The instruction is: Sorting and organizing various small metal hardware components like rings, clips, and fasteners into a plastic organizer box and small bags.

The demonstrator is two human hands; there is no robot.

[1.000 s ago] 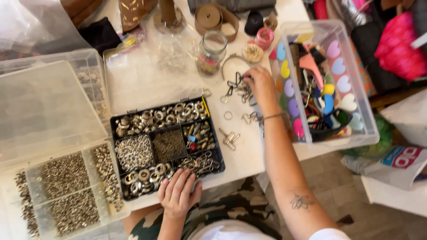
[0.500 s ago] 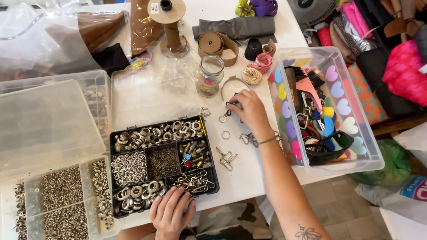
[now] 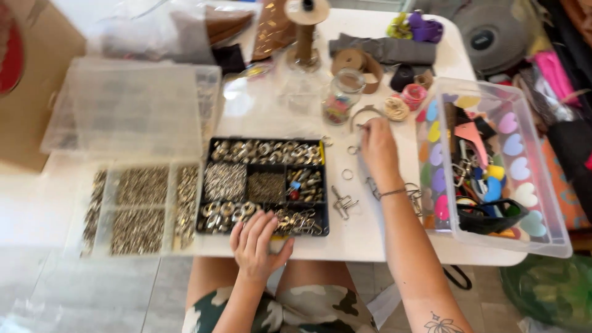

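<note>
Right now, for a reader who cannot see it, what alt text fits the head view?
A seated person's left hand rests on the near edge of a black compartment tray of metal rings and clasps, while the right hand reaches among loose metal rings on a white table. A clear bin of colourful hearts sits to the right.

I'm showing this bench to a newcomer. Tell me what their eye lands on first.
Likely the black compartment tray of metal rings and clasps at the table's middle, with the left hand resting on its near edge. Next, the right hand reaching among loose metal rings on the white table. At the right stands a clear bin of bright heart shapes.
</note>
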